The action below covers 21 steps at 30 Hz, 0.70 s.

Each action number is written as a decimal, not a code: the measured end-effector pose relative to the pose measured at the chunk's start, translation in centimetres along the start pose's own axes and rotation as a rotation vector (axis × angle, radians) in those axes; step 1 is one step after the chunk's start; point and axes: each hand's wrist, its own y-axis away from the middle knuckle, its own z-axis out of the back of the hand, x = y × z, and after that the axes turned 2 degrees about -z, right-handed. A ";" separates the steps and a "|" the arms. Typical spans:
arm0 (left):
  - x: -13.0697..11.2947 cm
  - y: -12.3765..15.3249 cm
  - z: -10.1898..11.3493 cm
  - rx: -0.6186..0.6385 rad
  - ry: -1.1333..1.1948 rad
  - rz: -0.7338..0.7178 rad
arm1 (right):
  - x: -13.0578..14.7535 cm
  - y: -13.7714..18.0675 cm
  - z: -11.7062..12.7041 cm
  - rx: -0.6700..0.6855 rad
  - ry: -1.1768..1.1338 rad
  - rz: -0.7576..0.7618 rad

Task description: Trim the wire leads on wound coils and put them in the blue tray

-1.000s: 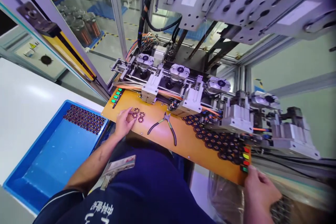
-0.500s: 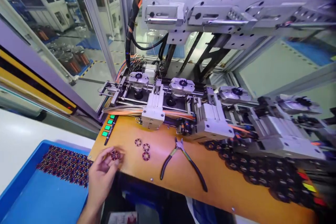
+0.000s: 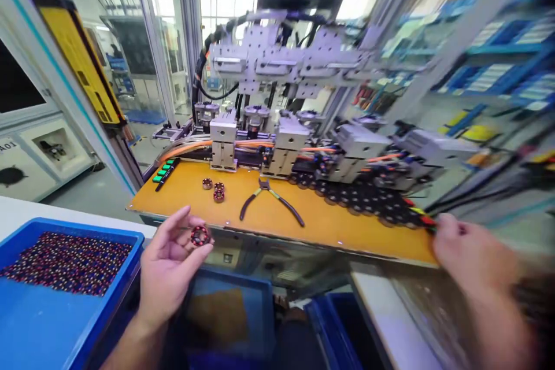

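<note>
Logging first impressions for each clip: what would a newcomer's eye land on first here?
Most likely the small red-and-black wound ring pinched in the left hand, held in front of the near edge of the orange worktop. Next, the blue tray at lower left with a heap of similar rings, and the side cutters lying mid-worktop. The blurred right hand sits at the worktop's right end, by the coloured buttons.
</note>
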 end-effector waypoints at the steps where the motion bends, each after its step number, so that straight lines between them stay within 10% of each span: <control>1: -0.9 1.5 -0.5 0.026 0.029 0.021 | 0.2 0.1 0.6 0.019 0.011 -0.049; 12: -3.1 12.3 0.8 0.132 -0.058 0.190 | 5.3 5.9 7.3 -0.027 -0.428 0.072; 21: -6.8 12.6 -1.8 0.326 -0.188 -0.273 | 12.2 22.9 15.7 0.379 -0.861 1.178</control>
